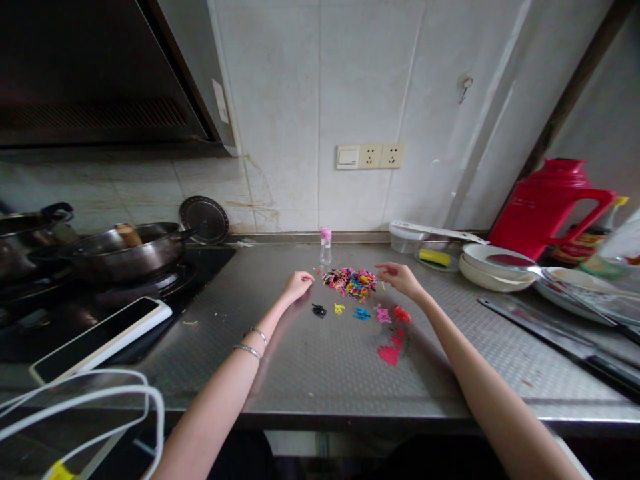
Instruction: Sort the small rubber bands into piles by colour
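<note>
A heap of small mixed-colour pieces (350, 282) lies on the steel counter (325, 360). In front of it sit small sorted clumps: black (319, 310), yellow (339, 309), blue (361, 313), pink (383, 315) and red (401, 315). A larger red patch (391, 351) lies nearer me. My left hand (298, 285) rests left of the heap with its fingers curled in; whether it holds anything is hidden. My right hand (400, 277) hovers at the heap's right edge, fingers pinched towards it. A small clear bottle with a pink cap (325, 245) stands behind the heap.
A wok (125, 253) and another pot (25, 230) sit on the stove at left, with a phone (100, 339) and white cables (90, 407) nearer me. Bowls (493, 267), a plate, a yellow sponge (434, 257), a red thermos jug (550, 207) and a knife (550, 333) crowd the right.
</note>
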Action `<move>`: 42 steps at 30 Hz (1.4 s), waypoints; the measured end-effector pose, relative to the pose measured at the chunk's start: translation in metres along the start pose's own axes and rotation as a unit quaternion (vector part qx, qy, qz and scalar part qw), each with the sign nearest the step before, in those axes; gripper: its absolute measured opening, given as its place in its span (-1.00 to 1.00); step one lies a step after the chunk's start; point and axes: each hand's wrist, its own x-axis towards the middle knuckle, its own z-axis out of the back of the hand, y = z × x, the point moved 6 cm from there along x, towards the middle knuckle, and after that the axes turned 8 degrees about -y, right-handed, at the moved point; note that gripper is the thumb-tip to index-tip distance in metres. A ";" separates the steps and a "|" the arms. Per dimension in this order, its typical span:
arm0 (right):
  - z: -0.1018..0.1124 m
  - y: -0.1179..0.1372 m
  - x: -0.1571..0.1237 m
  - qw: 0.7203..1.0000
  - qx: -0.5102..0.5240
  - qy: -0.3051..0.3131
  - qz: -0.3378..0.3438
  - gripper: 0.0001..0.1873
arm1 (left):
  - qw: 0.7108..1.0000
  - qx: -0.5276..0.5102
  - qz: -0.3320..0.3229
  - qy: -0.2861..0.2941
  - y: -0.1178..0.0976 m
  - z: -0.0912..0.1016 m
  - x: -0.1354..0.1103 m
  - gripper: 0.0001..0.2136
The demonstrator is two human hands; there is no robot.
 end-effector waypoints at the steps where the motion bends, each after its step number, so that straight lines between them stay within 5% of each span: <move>1: 0.000 0.003 0.000 1.000 0.011 0.007 -0.003 -0.56 | 1.000 -0.001 0.000 0.000 0.000 0.000 0.000 -0.79; 10: -0.041 0.054 -0.016 0.993 0.069 0.096 0.013 -0.60 | 1.000 -0.014 0.005 -0.002 0.002 -0.001 0.000 -0.79; 19: -0.104 0.126 -0.057 0.974 0.067 0.150 0.156 -0.74 | 1.000 -0.016 -0.009 0.000 0.003 -0.002 0.001 -0.78; 24: -0.117 0.143 -0.077 0.948 0.019 0.184 0.260 -0.74 | 1.000 -0.028 -0.008 0.000 0.002 -0.002 0.001 -0.78; 33: -0.074 0.114 -0.042 0.977 0.003 0.085 0.196 -0.72 | 1.000 -0.016 0.005 0.003 -0.001 -0.002 -0.001 -0.79; 42: -0.009 0.034 -0.009 0.991 -0.116 -0.022 0.060 -0.68 | 1.000 -0.011 -0.009 -0.014 -0.003 0.001 -0.001 -0.79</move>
